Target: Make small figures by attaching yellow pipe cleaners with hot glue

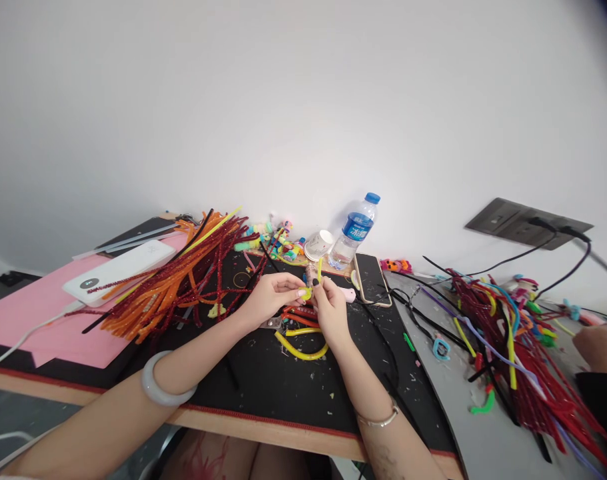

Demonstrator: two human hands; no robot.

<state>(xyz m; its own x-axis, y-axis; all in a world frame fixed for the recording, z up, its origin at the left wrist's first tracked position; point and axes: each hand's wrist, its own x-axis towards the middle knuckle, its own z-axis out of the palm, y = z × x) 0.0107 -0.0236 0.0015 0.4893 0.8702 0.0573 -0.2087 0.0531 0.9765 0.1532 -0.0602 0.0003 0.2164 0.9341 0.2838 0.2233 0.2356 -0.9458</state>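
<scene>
Both of my hands meet over the black mat, pinching a yellow pipe cleaner (320, 268). My left hand (273, 298) is closed with thumb and fingertips on its small curled end. Fingers bent, my right hand (330, 308) grips the same piece, whose straight end sticks up above the thumb. Below the hands lies a bent yellow pipe cleaner (303, 353), with red and orange pieces (298, 313) beside it. A metal tool part (272, 323) shows under my left hand; its kind is hidden.
A water bottle (356, 230), a paper cup (319, 245) and a phone (372, 280) stand or lie behind my hands. Orange and dark red pipe cleaners (158, 293) cover pink sheets at left. More red ones (503, 340) lie right, near another person's hand (599, 347).
</scene>
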